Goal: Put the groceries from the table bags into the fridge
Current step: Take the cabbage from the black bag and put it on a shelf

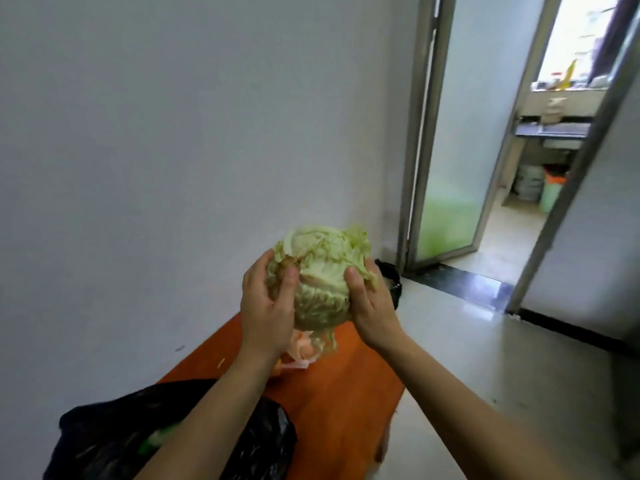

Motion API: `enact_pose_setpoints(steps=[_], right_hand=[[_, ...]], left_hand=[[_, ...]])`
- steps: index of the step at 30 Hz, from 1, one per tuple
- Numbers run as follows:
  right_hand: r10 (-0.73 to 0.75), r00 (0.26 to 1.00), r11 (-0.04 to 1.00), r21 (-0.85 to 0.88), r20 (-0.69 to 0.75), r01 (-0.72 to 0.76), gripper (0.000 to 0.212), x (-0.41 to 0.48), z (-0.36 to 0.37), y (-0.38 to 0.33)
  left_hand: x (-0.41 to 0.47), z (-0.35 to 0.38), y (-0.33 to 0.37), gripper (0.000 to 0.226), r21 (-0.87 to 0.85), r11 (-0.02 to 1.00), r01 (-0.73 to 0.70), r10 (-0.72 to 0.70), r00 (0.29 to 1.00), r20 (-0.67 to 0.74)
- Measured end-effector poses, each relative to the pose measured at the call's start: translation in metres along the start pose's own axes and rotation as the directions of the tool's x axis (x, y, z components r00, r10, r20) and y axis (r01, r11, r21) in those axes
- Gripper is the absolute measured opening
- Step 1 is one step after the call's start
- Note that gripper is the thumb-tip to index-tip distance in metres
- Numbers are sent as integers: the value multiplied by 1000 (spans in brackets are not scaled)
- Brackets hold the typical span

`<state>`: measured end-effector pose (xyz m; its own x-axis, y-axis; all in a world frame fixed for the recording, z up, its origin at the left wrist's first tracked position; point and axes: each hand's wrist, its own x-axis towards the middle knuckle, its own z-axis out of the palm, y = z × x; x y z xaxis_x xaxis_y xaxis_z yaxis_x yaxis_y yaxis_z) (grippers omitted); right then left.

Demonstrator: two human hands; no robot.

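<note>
Lying nearest, at the lower left: a crumpled black plastic bag (114,441), mouth gaping, something green and blurred showing inside, too unclear for naming. Sitting on a bright orange table top (332,403) running away along a plain pale wall (173,133). Crossing over the bag, a bare left forearm; reaching in from the lower right, a bare right forearm.

Further along the orange table top, partly hiding under the hands: a thin pinkish-orange plastic bag (299,355), rumpled and lying flat.

Being held up above that, clear of the table: a round pale green cabbage head (320,275) with loose, crinkled outer leaves, a ragged leaf dangling from its underside. Left hand (268,306) cupping its left side, thumb pressing on the front, fingers wrapping round behind. Right hand (369,306) gripping the right side, thumb up on the front, fingers going out of sight behind the leaves. Both hands closing on the cabbage, neither free.

Just beyond the right hand, standing on the floor in the corner: a small bin lined with a black bag (393,282), mostly hidden.

Stretching off to the right: a glossy pale tiled floor (450,341) with a dark threshold strip (460,289).

Farthest off: a grey metal-framed frosted glass door (450,168) standing open onto a bright back room, with a counter, a pale green bin (550,195) and a window, all small and blurred.
</note>
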<state>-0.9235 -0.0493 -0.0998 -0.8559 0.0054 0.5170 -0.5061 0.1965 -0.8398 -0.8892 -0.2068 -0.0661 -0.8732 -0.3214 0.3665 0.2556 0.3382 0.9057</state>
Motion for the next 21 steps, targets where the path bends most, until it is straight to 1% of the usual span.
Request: enact_pose_setpoints(steps=[1,2,4,6,8,10,12,14,16,18,21], right_hand=[[23,999,998,-50,-48,-25,23,-6,-17,1],[60,993,994,-81,-101,-68,28,-14,-35,2],[118,975,982,-124,-189,-143,51,-32,-76,0],[149,951,967,-159,-270,-197,70,-53,-122,-9],[154,922,951,-198,-357,-235,77,-76,-170,-20],[146,876,937,-220,-460,-272,76,-104,-223,-30],[156,835,927,-213,-528,-308,66,-124,-263,-39],[154,778,918,-203,-609,-341,53,-153,-316,-51],[127,743,923,-197,-657,-332,46,-177,-369,-60],[92,717,926,-205,-691,-317,52,-197,-424,-63],[44,668,921,-229,-743,-316,63,-224,-503,-67]], left_hand=[[-2,14,5,40,-34,999,-20,22,998,57],[-6,31,11,37,-70,997,-39,47,992,114],[-20,65,25,34,-137,989,-57,87,971,224],[-39,103,41,33,-195,979,-64,127,934,334],[-64,142,61,38,-242,967,-75,175,888,425],[-96,183,86,51,-283,956,-77,219,831,512],[-121,215,105,52,-322,943,-88,262,790,553],[-158,259,133,55,-367,923,-119,331,730,597],[-194,304,160,58,-394,909,-137,377,674,635],[-229,347,188,59,-427,891,-151,420,631,652],[-274,407,230,59,-463,861,-209,490,579,651]])
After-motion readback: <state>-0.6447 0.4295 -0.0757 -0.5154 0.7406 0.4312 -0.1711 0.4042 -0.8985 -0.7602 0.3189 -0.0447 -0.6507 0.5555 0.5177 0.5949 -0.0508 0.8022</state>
